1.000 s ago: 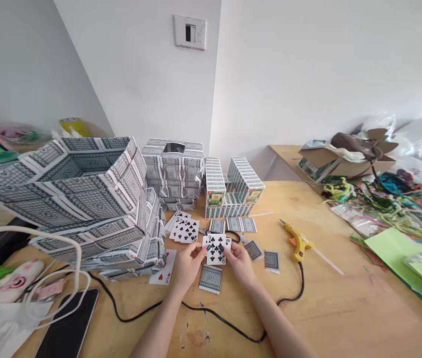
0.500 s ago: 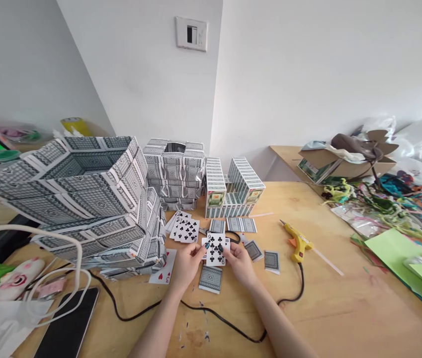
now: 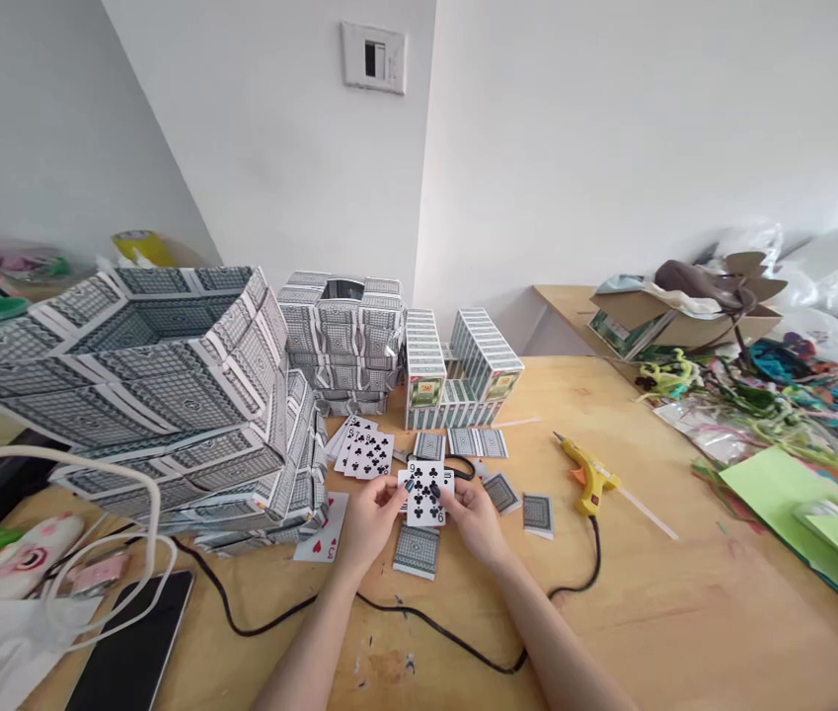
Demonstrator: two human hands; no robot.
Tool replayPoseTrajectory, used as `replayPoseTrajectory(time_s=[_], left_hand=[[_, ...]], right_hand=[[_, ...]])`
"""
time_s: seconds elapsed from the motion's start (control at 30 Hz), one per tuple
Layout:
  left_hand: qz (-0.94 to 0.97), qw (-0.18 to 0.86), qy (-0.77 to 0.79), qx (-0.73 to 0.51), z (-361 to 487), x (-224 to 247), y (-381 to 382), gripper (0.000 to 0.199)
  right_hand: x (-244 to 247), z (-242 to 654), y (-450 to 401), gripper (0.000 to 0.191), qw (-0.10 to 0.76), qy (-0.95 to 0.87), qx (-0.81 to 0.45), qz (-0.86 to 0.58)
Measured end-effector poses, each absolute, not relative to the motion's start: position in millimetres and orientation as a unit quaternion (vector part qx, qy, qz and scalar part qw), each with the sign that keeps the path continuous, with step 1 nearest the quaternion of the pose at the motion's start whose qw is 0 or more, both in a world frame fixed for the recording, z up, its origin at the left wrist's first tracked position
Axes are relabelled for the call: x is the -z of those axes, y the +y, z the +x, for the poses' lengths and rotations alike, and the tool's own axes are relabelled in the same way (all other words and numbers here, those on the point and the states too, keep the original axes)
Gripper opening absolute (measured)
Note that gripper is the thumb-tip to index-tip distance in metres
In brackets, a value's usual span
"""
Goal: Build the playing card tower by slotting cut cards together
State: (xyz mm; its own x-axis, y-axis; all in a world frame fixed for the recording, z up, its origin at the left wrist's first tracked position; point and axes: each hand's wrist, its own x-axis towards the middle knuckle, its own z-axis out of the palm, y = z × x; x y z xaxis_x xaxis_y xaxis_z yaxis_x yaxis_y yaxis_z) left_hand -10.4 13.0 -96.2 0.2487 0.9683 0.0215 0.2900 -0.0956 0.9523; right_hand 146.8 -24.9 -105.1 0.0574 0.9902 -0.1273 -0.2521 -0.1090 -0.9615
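Note:
Between my two hands is a nine of clubs playing card [image 3: 425,496], face up, with at least one more card showing behind its edges. My left hand [image 3: 376,518] pinches its left side, thumb on the face. On the right side, my right hand [image 3: 474,518] grips it the same way. Just below lies a face-down card stack [image 3: 417,551]. Left of the hands, several fanned club cards [image 3: 370,456] lie face up, and a three of hearts [image 3: 324,533] sits by my left wrist. Behind the held card, black scissor handles [image 3: 461,468] show in part.
Large structures of folded cards [image 3: 189,395] stand at left, with a block of card boxes [image 3: 455,380] at the back. A yellow glue gun [image 3: 590,479] lies right, its black cord [image 3: 455,642] crossing the front. A phone [image 3: 133,642] is at left, a craft pile [image 3: 781,395] far right.
Both hands still hold the nine of clubs over nearly the same spot, with only a slight shift of the card. The whole view has moved a little.

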Motion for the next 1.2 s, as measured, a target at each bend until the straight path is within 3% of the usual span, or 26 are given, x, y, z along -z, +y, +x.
replayPoseTrajectory(time_s=[0.17, 0.33, 0.6, 0.87, 1.2], left_hand=[[0.629, 0.485, 0.479, -0.373, -12.4, 97.8, 15.3, 0.025], [0.57, 0.594, 0.439, -0.361, -22.0, 93.2, 22.0, 0.022], [0.488, 0.732, 0.361, -0.309, -25.3, 94.0, 23.4, 0.023], [0.533, 0.704, 0.36, -0.301, -23.1, 91.2, 25.1, 0.028], [0.563, 0.628, 0.424, -0.328, -11.7, 96.8, 19.2, 0.035]], right_hand=[[107.2, 147.7, -25.1, 0.036, 0.551, -0.383, -0.571, -0.473], [107.6, 148.0, -25.9, 0.04, 0.543, -0.39, -0.561, -0.487], [108.8, 148.2, -27.6, 0.03, 0.563, -0.383, -0.563, -0.469], [109.9, 148.5, -27.4, 0.035, 0.556, -0.4, -0.539, -0.491], [115.9, 141.4, -33.5, 0.036, 0.527, -0.447, -0.414, -0.592]])
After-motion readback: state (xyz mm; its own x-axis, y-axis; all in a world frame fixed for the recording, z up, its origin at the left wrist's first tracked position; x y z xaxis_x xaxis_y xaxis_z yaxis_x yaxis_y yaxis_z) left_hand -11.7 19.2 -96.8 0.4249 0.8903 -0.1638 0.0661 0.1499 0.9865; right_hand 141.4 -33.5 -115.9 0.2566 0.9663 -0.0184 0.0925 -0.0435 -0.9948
